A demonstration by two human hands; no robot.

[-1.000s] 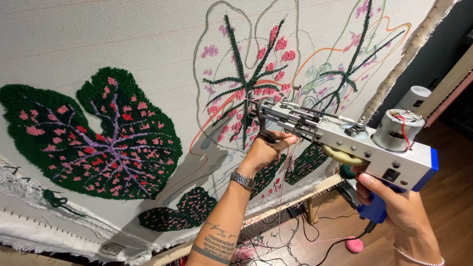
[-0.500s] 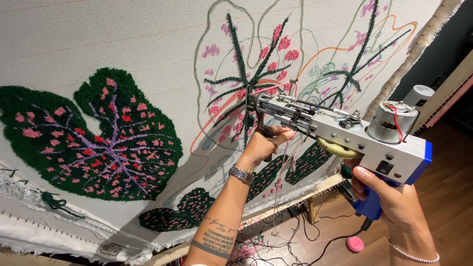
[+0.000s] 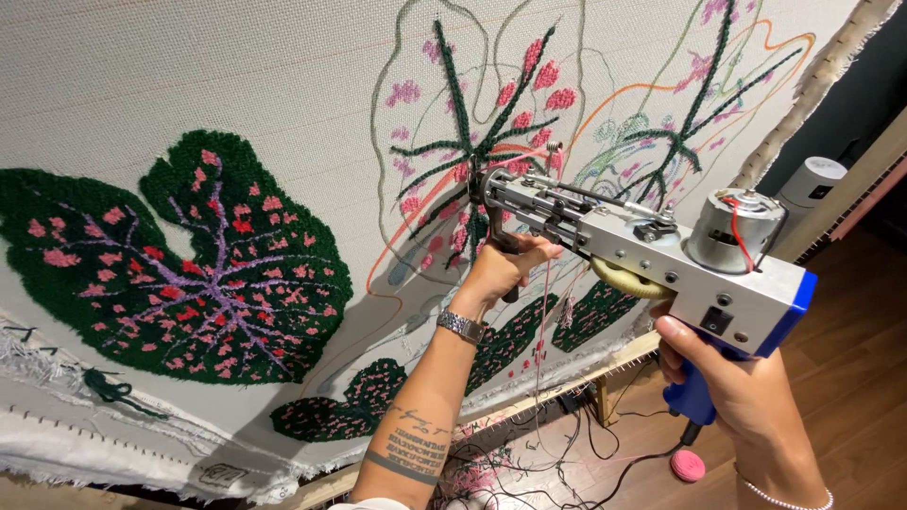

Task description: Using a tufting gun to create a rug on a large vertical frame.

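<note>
A tufting gun (image 3: 661, 255), silver with a blue handle and a round motor on top, points its needle end at a stretched white cloth (image 3: 236, 76). My left hand (image 3: 505, 269) is closed around the gun's front grip, close to the cloth. My right hand (image 3: 732, 387) holds the blue rear handle. The needle end sits against a partly tufted leaf (image 3: 482, 161) with dark green veins and pink dots. A finished dark green leaf (image 3: 189, 264) with pink and purple marks fills the cloth's left side. Pink yarn (image 3: 543, 321) hangs down from the gun.
A wooden frame bar (image 3: 567, 378) runs under the cloth. Loose yarn and cables (image 3: 510, 463) lie on the wooden floor below, with a pink yarn ball (image 3: 687, 465). A white cylinder (image 3: 808, 184) stands at the right. Smaller green leaves (image 3: 350, 406) sit low on the cloth.
The gun and both hands have stayed at about the same place on the centre leaf, shifting only slightly. My view has tilted a little.
</note>
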